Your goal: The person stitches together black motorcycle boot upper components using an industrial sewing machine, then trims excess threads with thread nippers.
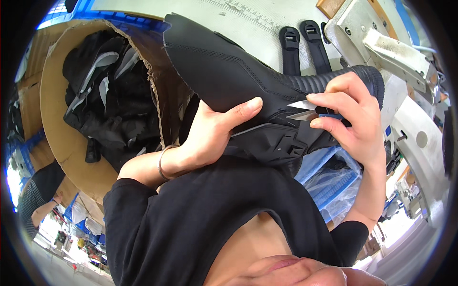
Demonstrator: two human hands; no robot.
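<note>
A black boot upper (pixel 214 71) with stitched seams and a ribbed panel stretches across the middle, above my lap. My left hand (pixel 210 128) grips its near side, thumb lying over the outer face and the other fingers hidden behind. In my right hand (pixel 355 114) is a pair of thread snips (pixel 303 115), pinched between thumb and fingers. The two pointed blades are apart and lie close against the seam in the middle of the boot upper. A moulded black buckle piece (pixel 286 145) sits on the boot upper just below the blades.
A round-looking cardboard box (pixel 57 119) full of black pieces stands at left. Two black straps (pixel 291 52) lie on the white table (pixel 267 12) with ruler markings. Sewing machine parts (pixel 400 52) stand at right. Below is a blue crate with plastic film (pixel 334 186). Another person's arm (pixel 45 209) shows far left.
</note>
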